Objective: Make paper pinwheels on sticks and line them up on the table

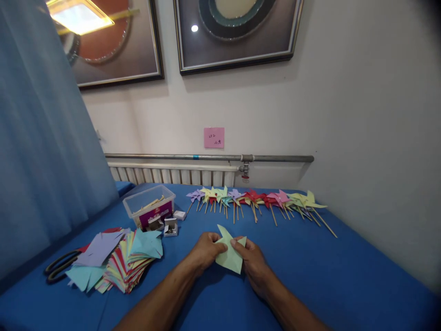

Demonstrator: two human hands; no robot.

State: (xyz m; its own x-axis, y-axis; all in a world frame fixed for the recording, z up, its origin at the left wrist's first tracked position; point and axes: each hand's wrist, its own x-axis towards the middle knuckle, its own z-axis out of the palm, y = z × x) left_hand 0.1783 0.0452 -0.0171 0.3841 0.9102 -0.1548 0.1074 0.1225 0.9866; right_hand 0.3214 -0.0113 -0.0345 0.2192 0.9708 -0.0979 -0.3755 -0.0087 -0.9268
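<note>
A pale green paper pinwheel piece (230, 261) is held between both hands above the blue-covered table (310, 276). My left hand (207, 250) pinches its left side, thumb on top. On its right side my right hand (251, 258) grips it, thumb pressed near the upper middle. One paper point stands up at the top and another sticks out to the right. The fingers beneath the paper are hidden. Left of my hands lies a fanned stack of cut coloured paper (127, 262), with purple and light blue sheets (101, 248) beside it.
Scissors with dark handles (60, 266) lie partly under the paper. A clear plastic box (149, 204) holds wooden sticks. Near it stand small open boxes (171, 227) with metal bits. Several finished pinwheels (253, 197) on sticks line the back, below a pipe (279, 158) and radiator.
</note>
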